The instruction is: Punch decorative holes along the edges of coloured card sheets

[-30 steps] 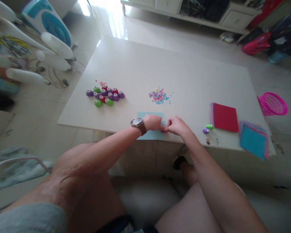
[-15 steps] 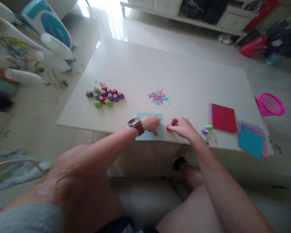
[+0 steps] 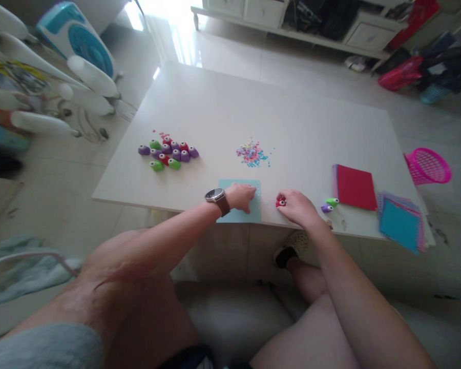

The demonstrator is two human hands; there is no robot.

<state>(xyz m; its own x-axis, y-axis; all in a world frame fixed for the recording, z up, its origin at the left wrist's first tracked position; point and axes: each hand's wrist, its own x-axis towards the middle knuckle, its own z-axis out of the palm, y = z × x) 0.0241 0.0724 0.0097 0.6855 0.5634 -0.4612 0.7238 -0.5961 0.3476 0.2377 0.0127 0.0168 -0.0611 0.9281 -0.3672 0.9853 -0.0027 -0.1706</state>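
Note:
My left hand, with a watch on its wrist, lies on a light blue paper sheet at the near edge of the white table, fingers curled down onto the sheet. My right hand rests on the table just right of the sheet, fingers closed around a small red paper punch. A green punch and a purple punch sit just right of that hand.
A cluster of several coloured punches lies at the table's left. A heap of punched paper bits sits beyond the blue sheet. A red paper stack and a fanned stack of coloured sheets lie right. A pink basket stands on the floor.
My right hand has drawn the red punch away from the blue sheet's right edge and moved rightward along the table. My left hand stays on the sheet.

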